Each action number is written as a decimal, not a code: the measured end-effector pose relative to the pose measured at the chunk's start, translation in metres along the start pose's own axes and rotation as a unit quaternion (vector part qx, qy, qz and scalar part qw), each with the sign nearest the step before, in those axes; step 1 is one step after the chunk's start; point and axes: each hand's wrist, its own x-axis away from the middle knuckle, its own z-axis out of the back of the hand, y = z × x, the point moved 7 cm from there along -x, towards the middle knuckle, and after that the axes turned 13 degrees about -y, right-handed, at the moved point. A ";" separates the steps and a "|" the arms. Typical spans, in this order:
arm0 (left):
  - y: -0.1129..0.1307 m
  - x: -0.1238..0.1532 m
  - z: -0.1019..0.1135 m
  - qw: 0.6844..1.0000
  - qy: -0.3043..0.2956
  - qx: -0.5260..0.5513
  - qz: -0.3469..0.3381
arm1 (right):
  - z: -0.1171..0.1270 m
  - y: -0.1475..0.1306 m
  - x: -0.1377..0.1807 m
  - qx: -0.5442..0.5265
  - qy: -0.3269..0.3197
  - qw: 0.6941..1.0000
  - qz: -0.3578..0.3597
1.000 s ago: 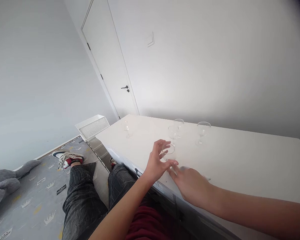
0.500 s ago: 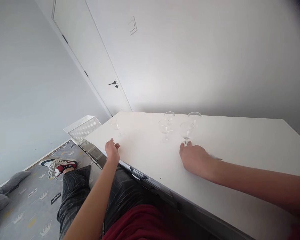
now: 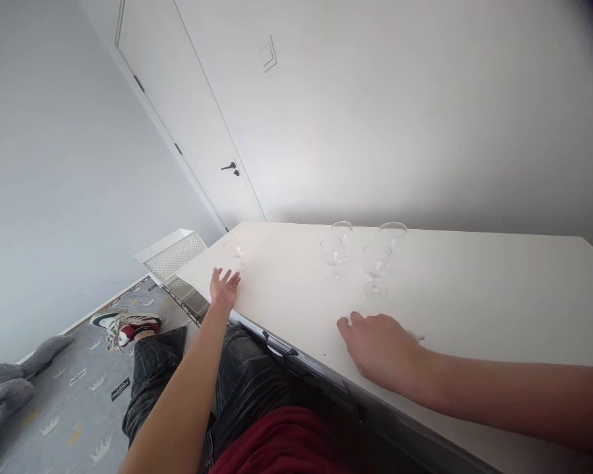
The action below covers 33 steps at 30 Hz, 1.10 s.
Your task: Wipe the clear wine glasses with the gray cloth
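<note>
Several clear stemmed glasses stand upright on a white table (image 3: 484, 309). The nearest glass (image 3: 377, 263) is just beyond my right hand (image 3: 378, 343), which is apart from it, low over the tabletop, fingers loosely bent and holding nothing visible. A small greyish thing (image 3: 418, 337) shows behind that wrist, mostly hidden. Left of the near glass is another glass (image 3: 331, 253). Two more, a back left glass (image 3: 342, 228) and a back right glass (image 3: 393, 230), stand behind. My left hand (image 3: 224, 288) is empty with fingers spread, close to a lone glass (image 3: 234, 250) at the left.
A white perforated rack (image 3: 175, 253) stands beyond the table's left end. Below lies a patterned grey floor mat (image 3: 79, 408) with a grey plush thing (image 3: 10, 388) on it. A wall runs behind the table, with a white door (image 3: 188, 112) to the left.
My right hand has let go of the near glass's foot and drawn back toward me. My left hand's fingers have spread. The view has shifted slightly.
</note>
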 end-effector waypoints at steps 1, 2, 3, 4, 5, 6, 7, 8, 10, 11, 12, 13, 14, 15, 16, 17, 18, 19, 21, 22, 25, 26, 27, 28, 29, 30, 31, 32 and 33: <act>0.000 -0.002 -0.002 1.000 -0.014 0.002 0.002 | -0.002 0.001 -0.003 0.010 0.013 1.000 -0.003; 0.000 -0.004 -0.004 1.000 -0.027 0.005 0.003 | -0.003 0.004 -0.006 0.021 0.023 0.999 -0.014; 0.000 -0.005 -0.006 0.999 -0.039 0.008 0.004 | -0.005 0.008 -0.009 0.031 0.029 0.999 -0.028; 0.001 -0.007 -0.008 0.999 -0.051 0.011 0.005 | -0.006 0.012 -0.011 0.037 0.033 0.998 -0.036; 0.002 -0.009 -0.010 0.998 -0.062 0.013 0.007 | -0.006 0.013 -0.012 0.038 0.037 0.998 -0.034; 0.003 -0.011 -0.012 0.997 -0.072 0.014 0.009 | -0.005 0.012 -0.012 0.031 0.049 0.998 -0.020; 0.003 -0.012 -0.014 0.996 -0.083 0.016 0.013 | -0.002 0.009 -0.011 0.016 0.069 0.997 0.008; 0.004 -0.014 -0.017 0.995 -0.094 0.019 0.016 | 0.002 0.004 -0.009 -0.010 0.095 0.994 0.048; 0.005 -0.017 -0.023 0.993 -0.115 0.028 0.023 | 0.011 -0.007 -0.003 -0.100 0.140 0.974 0.145; 0.005 -0.018 -0.027 0.991 -0.126 0.034 0.026 | 0.014 -0.011 -0.001 -0.161 0.150 0.956 0.193; 0.004 -0.018 -0.031 0.990 -0.135 0.040 0.029 | 0.015 -0.014 0.001 -0.225 0.147 0.933 0.237; 0.004 -0.018 -0.034 0.988 -0.142 0.044 0.032 | 0.016 -0.016 0.001 -0.284 0.138 0.908 0.274; 0.003 -0.018 -0.038 0.987 -0.148 0.046 0.036 | 0.016 -0.017 0.001 -0.334 0.128 0.884 0.302; 0.002 -0.018 -0.041 0.987 -0.151 0.046 0.039 | 0.016 -0.017 0.000 -0.369 0.120 0.862 0.326; 0.001 -0.017 -0.044 0.986 -0.153 0.047 0.041 | 0.016 -0.017 -0.001 -0.392 0.117 0.844 0.346; -0.001 -0.017 -0.047 0.986 -0.152 0.049 0.042 | 0.016 -0.017 -0.002 -0.405 0.117 0.831 0.362; -0.002 -0.017 -0.050 0.986 -0.151 0.053 0.044 | 0.016 -0.015 -0.003 -0.415 0.120 0.821 0.373; -0.002 -0.018 -0.052 0.986 -0.150 0.060 0.044 | 0.016 -0.013 -0.004 -0.429 0.118 0.810 0.382; -0.003 -0.019 -0.059 0.985 -0.149 0.079 0.037 | 0.013 -0.007 -0.009 -0.493 0.086 0.774 0.387; -0.003 -0.020 -0.062 0.985 -0.147 0.088 0.030 | 0.010 -0.004 -0.013 -0.549 0.057 0.740 0.385; -0.004 -0.018 -0.072 0.985 -0.137 0.104 0.009 | -0.001 0.002 -0.023 -0.723 -0.037 0.586 0.363; -0.005 -0.014 -0.075 0.986 -0.134 0.103 0.004 | -0.003 0.004 -0.025 -0.762 -0.052 0.540 0.353; -0.006 -0.008 -0.078 0.986 -0.136 0.097 -0.005 | -0.004 0.005 -0.027 -0.789 -0.059 0.505 0.344; -0.007 0.001 -0.082 0.986 -0.143 0.086 -0.018 | -0.005 0.006 -0.029 -0.809 -0.061 0.481 0.331; -0.008 0.012 -0.087 0.984 -0.157 0.069 -0.040 | -0.006 0.007 -0.031 -0.824 -0.060 0.466 0.315; -0.007 0.027 -0.091 0.981 -0.176 0.044 -0.065 | -0.008 0.007 -0.034 -0.836 -0.059 0.457 0.296; -0.007 0.045 -0.096 0.976 -0.196 0.019 -0.091 | -0.009 0.007 -0.036 -0.844 -0.059 0.455 0.278; -0.006 0.064 -0.099 0.970 -0.213 -0.004 -0.117 | -0.011 0.007 -0.038 -0.846 -0.061 0.460 0.262; -0.007 0.085 -0.102 0.963 -0.232 -0.031 -0.133 | -0.012 0.007 -0.040 -0.845 -0.062 0.468 0.250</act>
